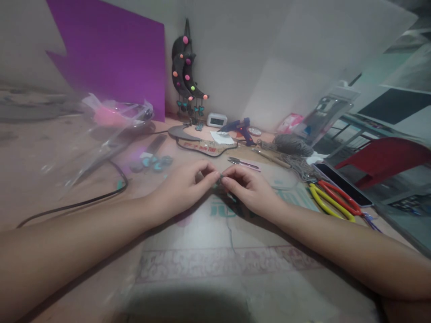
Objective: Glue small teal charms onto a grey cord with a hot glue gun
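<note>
1. Two bare hands meet near the middle of the surface [54, 163] in the head view, over a printed sheet [188, 287].
2. The left hand [188, 186] has its thumb and fingertips pinched together; its grip is narrow, holding a small dark piece [221, 178].
3. The right hand [256, 188] pinches the same piece from the other side, its grip equally narrow. The piece lies between both sets of fingertips, too small and blurred to make out.
4. A thin thread [230, 233] lies on the sheet, nearer than the hands.
5. Just beyond the right hand are small snips [243, 164]; farther right are gray yarn [292, 145], a phone [343, 185] and a tool with red and yellow handles [328, 205].
6. Left of center lie teal pieces [156, 163]; at the far side stand a white clock [217, 120] and a blue glue gun [245, 131].
</note>
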### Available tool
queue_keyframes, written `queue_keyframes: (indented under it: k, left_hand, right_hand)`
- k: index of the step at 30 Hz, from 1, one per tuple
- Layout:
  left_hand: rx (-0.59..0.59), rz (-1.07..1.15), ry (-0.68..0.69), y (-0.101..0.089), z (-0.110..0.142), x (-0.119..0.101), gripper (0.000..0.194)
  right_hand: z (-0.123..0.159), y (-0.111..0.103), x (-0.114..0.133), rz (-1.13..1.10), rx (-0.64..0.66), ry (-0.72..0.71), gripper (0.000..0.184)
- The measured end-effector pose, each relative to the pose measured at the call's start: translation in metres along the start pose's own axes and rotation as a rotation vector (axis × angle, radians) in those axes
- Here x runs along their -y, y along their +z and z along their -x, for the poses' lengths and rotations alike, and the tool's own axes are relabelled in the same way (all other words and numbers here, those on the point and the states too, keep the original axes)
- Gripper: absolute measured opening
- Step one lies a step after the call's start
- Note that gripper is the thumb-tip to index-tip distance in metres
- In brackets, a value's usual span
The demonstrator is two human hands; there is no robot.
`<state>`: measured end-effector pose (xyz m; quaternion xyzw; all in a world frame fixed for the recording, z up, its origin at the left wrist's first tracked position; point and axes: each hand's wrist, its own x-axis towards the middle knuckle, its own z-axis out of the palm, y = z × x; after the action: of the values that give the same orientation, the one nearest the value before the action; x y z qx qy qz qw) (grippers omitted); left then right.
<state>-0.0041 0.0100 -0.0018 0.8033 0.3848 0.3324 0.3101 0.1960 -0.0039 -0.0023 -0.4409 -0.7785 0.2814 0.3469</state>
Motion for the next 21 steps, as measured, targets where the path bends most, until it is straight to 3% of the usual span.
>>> queue_keyframes:
  k: [21]
  left_hand:
    - [0.005, 0.005, 0.005, 0.0012, -0.0003, 0.0017, 0.025]
  right_hand:
    - [-0.0005, 0.0001, 0.0014, 0.018, -0.001, -0.002, 0.012]
